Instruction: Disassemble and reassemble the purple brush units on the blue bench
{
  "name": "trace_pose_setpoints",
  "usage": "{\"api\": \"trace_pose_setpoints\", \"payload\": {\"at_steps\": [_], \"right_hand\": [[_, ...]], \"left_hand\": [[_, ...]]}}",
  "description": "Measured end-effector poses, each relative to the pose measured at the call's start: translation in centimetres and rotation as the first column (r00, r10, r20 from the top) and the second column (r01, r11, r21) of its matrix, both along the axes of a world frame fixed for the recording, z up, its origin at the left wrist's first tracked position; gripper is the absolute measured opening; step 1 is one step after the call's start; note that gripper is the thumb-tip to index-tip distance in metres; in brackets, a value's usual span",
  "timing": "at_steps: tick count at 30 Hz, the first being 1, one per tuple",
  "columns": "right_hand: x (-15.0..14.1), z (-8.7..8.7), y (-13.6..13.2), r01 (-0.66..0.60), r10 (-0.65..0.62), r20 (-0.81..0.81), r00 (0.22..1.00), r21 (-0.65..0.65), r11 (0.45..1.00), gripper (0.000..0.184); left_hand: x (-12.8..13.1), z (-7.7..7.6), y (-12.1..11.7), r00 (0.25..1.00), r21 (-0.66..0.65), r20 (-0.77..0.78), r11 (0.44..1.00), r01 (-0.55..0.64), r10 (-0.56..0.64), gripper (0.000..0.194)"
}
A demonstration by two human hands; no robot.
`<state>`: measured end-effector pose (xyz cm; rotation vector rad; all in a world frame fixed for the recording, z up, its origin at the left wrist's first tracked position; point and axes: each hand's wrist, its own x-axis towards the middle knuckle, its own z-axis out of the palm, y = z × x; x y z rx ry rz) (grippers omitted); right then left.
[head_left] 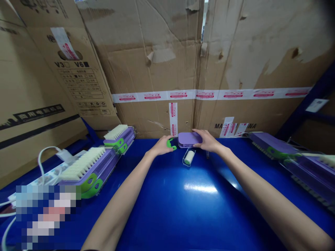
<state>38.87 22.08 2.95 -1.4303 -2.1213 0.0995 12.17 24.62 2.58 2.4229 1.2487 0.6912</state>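
Note:
Near the back of the blue table, my left hand (161, 145) has its fingers closed on a small bright green plastic piece (171, 143) with two prongs. Just right of it, my right hand (208, 141) grips the right end of a purple block (188, 138) with rounded corners, thumb in front and fingers over the top. A narrow gap separates the green piece from the block. Below the block, a small clear box (185, 161) rests on the table with a white roller (189, 157) inside it, green at its near end. The underside of the block is hidden.
Purple brushes with white bristles (83, 164) and green ends line the left side. More purple brushes (272, 143) are at the right. A white power strip (49, 176) with cables lies far left. Cardboard sheets (157, 69) stand along the back of the blue table (167, 209).

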Motion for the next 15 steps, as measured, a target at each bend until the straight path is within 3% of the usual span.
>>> {"api": "trace_pose_setpoints", "payload": {"at_steps": [3,6,9,15], "right_hand": [[0.0,-0.3,-0.1,-0.003,0.003,-0.031,1.000,-0.017,1.000,0.075],[0.0,-0.5,-0.2,-0.007,0.005,-0.063,0.998,-0.022,1.000,0.073],[-0.1,-0.5,-0.3,-0.001,-0.002,-0.077,0.997,-0.030,1.000,0.072],[-0.2,-0.3,-0.6,0.020,-0.023,-0.057,0.998,-0.052,0.998,0.072]], "left_hand": [[-0.5,-0.3,0.0,0.995,-0.023,-0.087,0.998,-0.058,0.056,0.051],[-0.3,-0.5,-0.2,0.981,0.030,-0.147,0.992,-0.126,0.130,0.049],[0.3,-0.5,-0.6,0.985,0.073,-0.114,0.990,-0.124,0.132,0.048],[2.2,-0.9,-0.8,0.996,0.127,-0.027,0.988,-0.084,0.088,0.027]]}}
